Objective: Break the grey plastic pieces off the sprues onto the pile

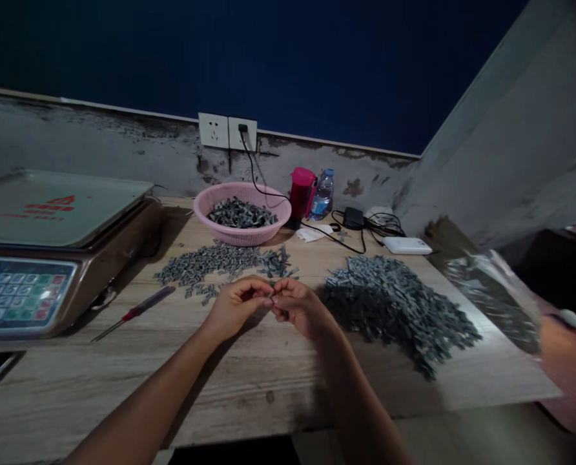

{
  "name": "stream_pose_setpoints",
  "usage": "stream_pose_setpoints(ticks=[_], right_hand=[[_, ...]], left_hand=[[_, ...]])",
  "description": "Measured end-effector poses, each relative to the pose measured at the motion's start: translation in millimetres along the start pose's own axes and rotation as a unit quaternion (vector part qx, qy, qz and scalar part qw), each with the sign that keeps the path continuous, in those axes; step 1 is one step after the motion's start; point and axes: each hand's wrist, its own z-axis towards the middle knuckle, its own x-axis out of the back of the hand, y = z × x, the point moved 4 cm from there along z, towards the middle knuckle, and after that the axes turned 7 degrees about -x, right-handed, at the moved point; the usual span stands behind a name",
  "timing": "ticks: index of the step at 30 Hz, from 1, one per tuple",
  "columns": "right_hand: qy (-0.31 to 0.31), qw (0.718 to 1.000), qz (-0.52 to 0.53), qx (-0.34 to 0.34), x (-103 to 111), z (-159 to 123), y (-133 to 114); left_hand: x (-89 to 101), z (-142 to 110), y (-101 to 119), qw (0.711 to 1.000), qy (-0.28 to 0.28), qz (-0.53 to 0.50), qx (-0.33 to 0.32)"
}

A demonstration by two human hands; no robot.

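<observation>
In from the tabletop's (263, 400) front edge, the left hand (239, 305) and right hand (300, 307) pinch 1 part (270, 295) between them (long axis too small to tell), neither nearer; a pile (404, 307) lies rightward, a bowl (246, 237) at the back edge.

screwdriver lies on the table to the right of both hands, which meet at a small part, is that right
No, the screwdriver lies to the left of the left hand and right hand, as the head view shows. It is on the table, and the hands do meet at a small part.
</observation>
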Motion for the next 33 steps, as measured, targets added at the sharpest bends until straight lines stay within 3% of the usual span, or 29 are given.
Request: stream_pose_setpoints(ticks=[9, 13, 19, 25, 33], right_hand=[[-0.042, 0.999, 0.021, 0.018, -0.2, 0.6, 2.6], [-0.037, 0.999, 0.021, 0.017, -1.8, 1.3, 2.4], [-0.038, 0.999, 0.006, 0.010, -1.1, 0.1, 1.4], [-0.050, 0.998, 0.024, 0.016, -0.4, -1.3, 0.5], [-0.031, 0.998, 0.047, 0.024, -2.1, -0.1, 2.5]], left_hand=[[1.6, 0.8, 4.4, 0.999, -0.040, -0.014, -0.008], [2.8, 1.4, 5.7, 0.999, -0.031, -0.008, -0.011], [0.0, 0.9, 4.8, 0.998, -0.062, -0.009, -0.010], [4.3, 1.3, 3.0, 0.999, -0.028, 0.005, -0.020], [3.4, 1.3, 8.2, 0.998, -0.040, 0.003, -0.043]])
